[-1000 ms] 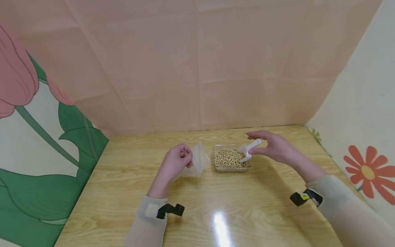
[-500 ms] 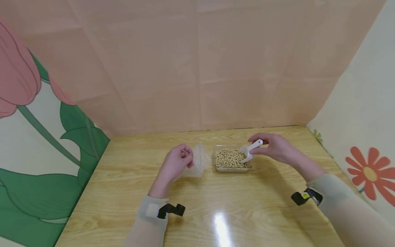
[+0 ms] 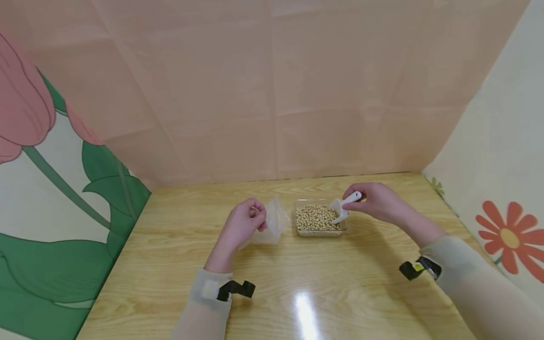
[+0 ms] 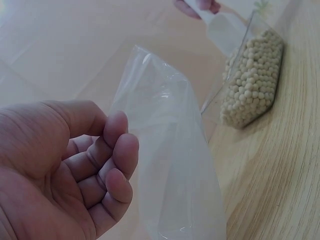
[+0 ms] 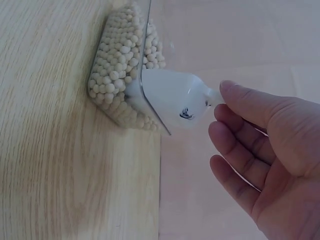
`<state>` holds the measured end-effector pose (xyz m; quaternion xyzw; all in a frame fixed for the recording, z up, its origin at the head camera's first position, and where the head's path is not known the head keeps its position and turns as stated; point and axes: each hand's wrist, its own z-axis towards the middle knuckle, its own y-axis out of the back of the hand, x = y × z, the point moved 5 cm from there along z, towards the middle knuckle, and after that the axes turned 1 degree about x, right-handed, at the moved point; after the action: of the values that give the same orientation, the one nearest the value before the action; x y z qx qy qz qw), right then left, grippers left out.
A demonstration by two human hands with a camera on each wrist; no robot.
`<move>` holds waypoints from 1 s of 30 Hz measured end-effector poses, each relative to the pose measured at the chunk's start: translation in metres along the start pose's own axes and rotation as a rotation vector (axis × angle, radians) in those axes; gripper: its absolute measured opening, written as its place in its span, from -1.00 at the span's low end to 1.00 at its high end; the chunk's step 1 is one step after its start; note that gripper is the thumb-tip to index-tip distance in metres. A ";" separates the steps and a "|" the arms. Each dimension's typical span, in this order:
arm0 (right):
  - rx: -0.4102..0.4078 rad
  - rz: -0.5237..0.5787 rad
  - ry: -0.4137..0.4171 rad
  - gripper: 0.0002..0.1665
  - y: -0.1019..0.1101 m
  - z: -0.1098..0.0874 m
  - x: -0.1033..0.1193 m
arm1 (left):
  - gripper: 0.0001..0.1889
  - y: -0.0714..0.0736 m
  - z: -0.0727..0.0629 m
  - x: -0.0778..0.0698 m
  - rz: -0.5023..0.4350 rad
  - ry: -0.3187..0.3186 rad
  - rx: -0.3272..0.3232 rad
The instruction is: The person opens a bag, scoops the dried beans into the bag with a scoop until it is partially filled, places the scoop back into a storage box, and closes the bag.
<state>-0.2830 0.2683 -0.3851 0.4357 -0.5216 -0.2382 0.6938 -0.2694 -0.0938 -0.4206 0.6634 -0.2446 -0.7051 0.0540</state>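
A clear plastic bag (image 4: pixel 175 150) is pinched at its edge between the thumb and fingers of my left hand (image 3: pixel 245 222), and it stands to that hand's right. Right of the bag sits a clear rectangular container (image 3: pixel 319 233) with pale round beans (image 3: pixel 314 217) in it. My right hand (image 3: pixel 378 203) grips the handle of a white scoop (image 5: pixel 175 95) between thumb and forefinger; the other fingers are loosely bent in the right wrist view. The scoop leans over the container's right side, its front end down among the beans. How much it holds is hidden.
Everything rests on a wood-grain table (image 3: pixel 263 288). A pink cloth backdrop (image 3: pixel 272 94) rises at its back edge. Walls with painted flowers (image 3: pixel 507 238) flank the table. A black camera mount (image 3: pixel 235 289) is strapped to each wrist.
My right thumb and fingers have come together on the scoop's handle, where they were spread apart around it before. The left hand, bag and container stay put.
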 end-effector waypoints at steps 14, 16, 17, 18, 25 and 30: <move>-0.016 0.040 -0.026 -0.77 0.015 -0.008 0.002 | -0.94 0.000 -0.001 0.001 0.000 0.007 -0.002; -0.021 0.039 -0.034 -0.76 0.018 -0.009 0.001 | -0.94 0.000 0.000 0.001 0.006 0.004 -0.004; -0.024 0.041 -0.037 -0.76 0.020 -0.009 0.000 | -0.94 0.000 0.000 0.000 0.009 0.002 -0.004; -0.027 0.045 -0.041 -0.75 0.022 -0.010 0.000 | -0.94 0.000 0.000 0.000 0.011 0.000 -0.005; -0.030 0.111 -0.090 -0.69 0.026 -0.016 -0.005 | -0.94 0.001 -0.001 -0.002 0.010 -0.003 -0.007; -0.033 0.210 -0.161 -0.60 0.016 -0.023 -0.022 | -0.94 0.000 0.000 -0.002 0.002 -0.009 -0.005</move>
<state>-0.2712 0.3016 -0.3847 0.3468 -0.6143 -0.2071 0.6778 -0.2692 -0.0933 -0.4188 0.6598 -0.2438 -0.7086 0.0551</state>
